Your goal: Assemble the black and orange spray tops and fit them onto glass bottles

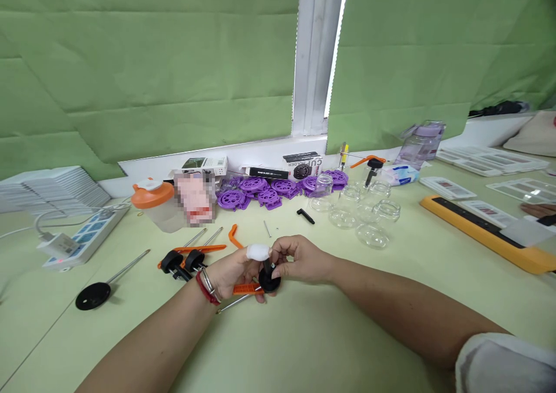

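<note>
Head view: both hands, left hand and right hand, seemingly grip black knob.

Both forearms are coming in from the lower corners, left from 7 o'clock, right from 4 o'clock, and meeting at centre. Left hand is curling palm-in, thumb bandaged white, red band and bangle on the wrist. Right hand is pinching with fingertips bent down, touching the left.
</note>
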A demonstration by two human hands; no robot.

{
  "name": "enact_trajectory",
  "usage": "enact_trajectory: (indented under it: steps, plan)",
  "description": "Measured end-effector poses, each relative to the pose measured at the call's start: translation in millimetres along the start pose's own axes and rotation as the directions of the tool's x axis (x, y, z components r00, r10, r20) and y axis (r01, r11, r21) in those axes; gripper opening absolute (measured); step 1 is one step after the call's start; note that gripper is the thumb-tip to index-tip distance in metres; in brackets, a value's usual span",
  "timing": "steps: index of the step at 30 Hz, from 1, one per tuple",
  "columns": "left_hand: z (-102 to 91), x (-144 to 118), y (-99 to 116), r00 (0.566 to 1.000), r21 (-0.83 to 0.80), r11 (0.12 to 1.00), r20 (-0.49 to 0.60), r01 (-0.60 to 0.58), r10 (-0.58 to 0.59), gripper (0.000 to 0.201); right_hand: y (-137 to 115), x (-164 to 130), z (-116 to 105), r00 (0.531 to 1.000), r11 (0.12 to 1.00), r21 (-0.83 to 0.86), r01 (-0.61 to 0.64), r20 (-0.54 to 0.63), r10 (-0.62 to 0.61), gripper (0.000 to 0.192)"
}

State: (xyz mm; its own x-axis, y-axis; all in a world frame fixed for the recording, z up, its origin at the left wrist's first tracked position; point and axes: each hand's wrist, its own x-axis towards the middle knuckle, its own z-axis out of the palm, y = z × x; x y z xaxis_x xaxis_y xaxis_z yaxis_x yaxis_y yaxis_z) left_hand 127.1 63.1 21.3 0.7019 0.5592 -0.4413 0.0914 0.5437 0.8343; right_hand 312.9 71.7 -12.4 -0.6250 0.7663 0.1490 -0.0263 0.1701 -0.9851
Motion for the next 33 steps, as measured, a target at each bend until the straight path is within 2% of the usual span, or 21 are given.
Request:
enact_trajectory:
  steps: [6,12,16,21,26,33]
  plan:
    - [0.1,-0.1,-0.8,1.0,0.0,1.0,-0.004,-0.012,0.012,0.042,-1.1,0.5,-0.5,0.998,0.999,-0.025,0.043,0.039,-0.042,0.027]
    - [-1.9,0.7,-1.6,1.0,-0.005,1.0,-0.003,0.002,-0.002,0.044,-1.0,0.5,-0.2,1.0,1.0,0.01,0.015,-0.026,-0.015,0.026]
    - [-2.5,0.3,-1.7,1.0,-0.003,1.0,-0.009,-0.001,0.001,0.043,0.8,0.6,-2.1,0.999,0.999,-0.013,0.051,-0.007,-0.051,0.024]
    - [-2.2,0.1,-1.4,1.0,0.009,1.0,-0.006,-0.001,0.001,0.044,1.2,0.4,-2.9,0.999,0.998,-0.038,0.04,0.007,-0.04,0.025]
    - [-1.8,-0.2,-1.3,1.0,0.004,1.0,0.004,-0.009,0.009,0.042,0.0,0.4,-3.5,0.994,0.991,-0.087,0.1,0.042,-0.097,0.02]
    - [-1.8,0.1,-1.5,1.0,-0.007,1.0,0.003,-0.006,0.006,0.043,2.0,-0.4,-1.0,1.0,1.0,0.019,0.005,-0.011,-0.005,0.031]
